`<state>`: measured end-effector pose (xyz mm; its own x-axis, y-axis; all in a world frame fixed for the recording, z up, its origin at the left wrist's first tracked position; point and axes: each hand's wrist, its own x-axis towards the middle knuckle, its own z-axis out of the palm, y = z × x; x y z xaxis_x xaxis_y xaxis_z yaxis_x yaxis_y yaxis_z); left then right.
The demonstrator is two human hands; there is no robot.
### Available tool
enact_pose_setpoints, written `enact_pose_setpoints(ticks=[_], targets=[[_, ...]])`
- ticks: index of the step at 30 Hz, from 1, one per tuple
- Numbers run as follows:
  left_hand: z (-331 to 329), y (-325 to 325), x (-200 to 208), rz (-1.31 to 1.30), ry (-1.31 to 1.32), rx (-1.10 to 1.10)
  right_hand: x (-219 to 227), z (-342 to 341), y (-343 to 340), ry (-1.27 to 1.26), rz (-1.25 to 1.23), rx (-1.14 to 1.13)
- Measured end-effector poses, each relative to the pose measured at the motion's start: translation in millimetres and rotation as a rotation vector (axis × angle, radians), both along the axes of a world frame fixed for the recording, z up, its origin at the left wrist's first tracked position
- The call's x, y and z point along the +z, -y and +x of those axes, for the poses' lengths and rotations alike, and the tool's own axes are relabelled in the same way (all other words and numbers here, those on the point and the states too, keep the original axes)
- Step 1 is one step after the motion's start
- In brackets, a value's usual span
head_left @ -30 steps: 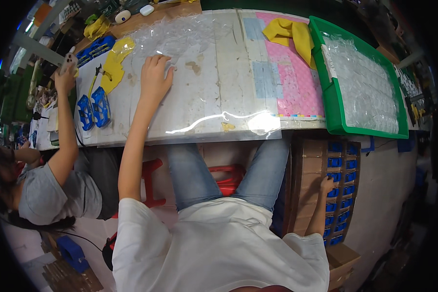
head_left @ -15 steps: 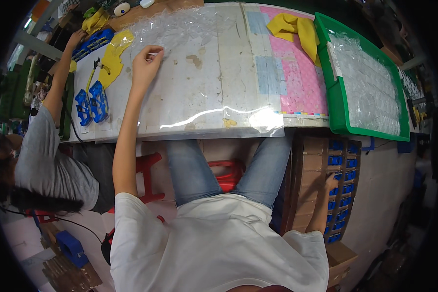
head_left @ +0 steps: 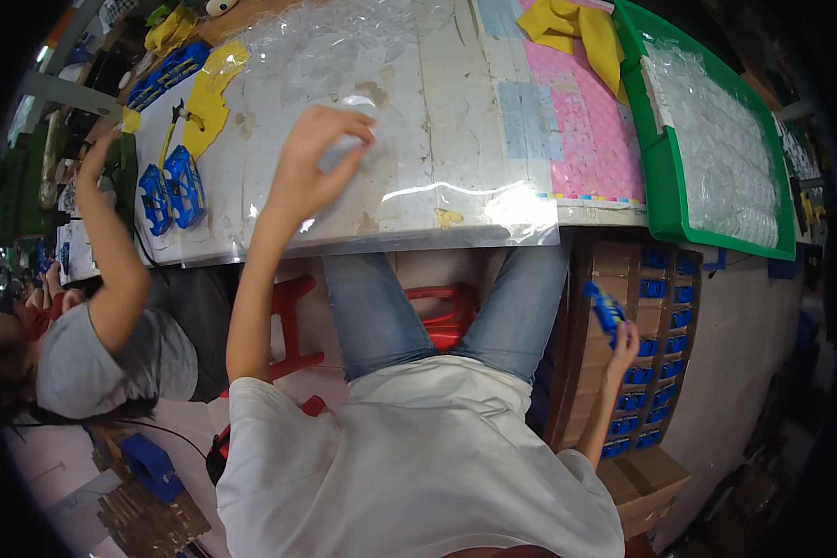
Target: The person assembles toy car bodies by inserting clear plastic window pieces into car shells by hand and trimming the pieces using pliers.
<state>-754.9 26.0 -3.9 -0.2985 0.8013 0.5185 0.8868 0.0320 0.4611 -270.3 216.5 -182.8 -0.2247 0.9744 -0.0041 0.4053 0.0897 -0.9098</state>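
My left hand is above the white table, its fingers and thumb curled round what looks like a see-through plastic piece. Only glints of that piece show, so its shape is unclear. Low on the right, my right hand grips a blue plastic part with yellow marks by its near end. The part is tilted over an open cardboard box, where several similar blue parts sit in rows. Two more blue parts lie at the table's left side.
Loose clear plastic pieces are heaped at the far side. A green tray of clear packs stands at the right, beside a yellow cloth. A co-worker's arm reaches in from the left. A clear sheet overlaps the front edge.
My left hand has come nearer and to the right, away from the plastic heap. My right hand has lifted a blue part from the box. The co-worker's arm has drawn back.
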Motion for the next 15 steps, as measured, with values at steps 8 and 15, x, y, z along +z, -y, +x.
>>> enact_pose_setpoints(ticks=[8, 15], targets=[[38, 21, -23, -0.091, -0.012, 0.109, 79, -141, 84, -0.674, -0.854, 0.631], [65, 3, -33, -0.031, -0.051, 0.167, 113, -188, 102, -0.985, -1.160, 0.841]])
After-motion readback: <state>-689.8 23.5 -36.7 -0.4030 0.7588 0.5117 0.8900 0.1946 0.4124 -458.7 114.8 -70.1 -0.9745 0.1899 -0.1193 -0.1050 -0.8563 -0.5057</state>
